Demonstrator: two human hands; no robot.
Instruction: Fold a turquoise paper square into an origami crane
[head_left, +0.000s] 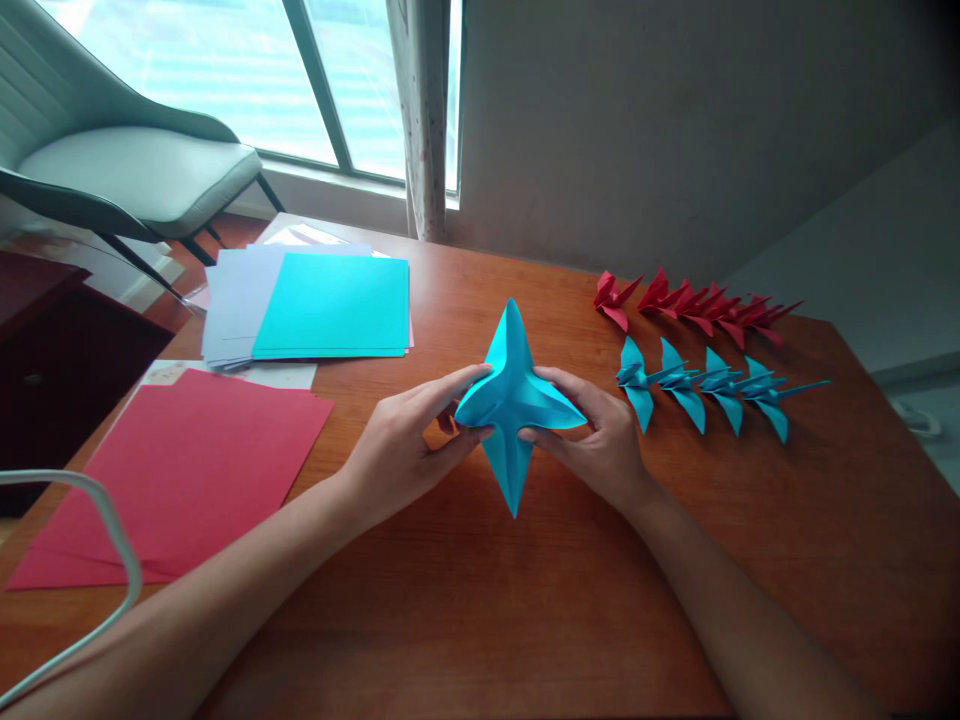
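Between my two hands is a blue folded paper (513, 395), spread into a four-pointed star with creased points. My left hand (409, 425) pinches its left point between thumb and fingers. On the other side my right hand (596, 430) grips the right point in the same way, thumb below and fingers above. The top and bottom points stick out free of both hands. To the right of my right hand stands a row of blue paper cranes (679, 385), with a row of red paper cranes (705, 305) behind it.
A stack of blue paper sheets (337, 305) lies on pale sheets (236, 300) at the back left. Nearer are red paper sheets (180, 480). A white cable (112, 530) curves at the left over the wooden table (480, 620). Beyond stand a chair (142, 170) and a window.
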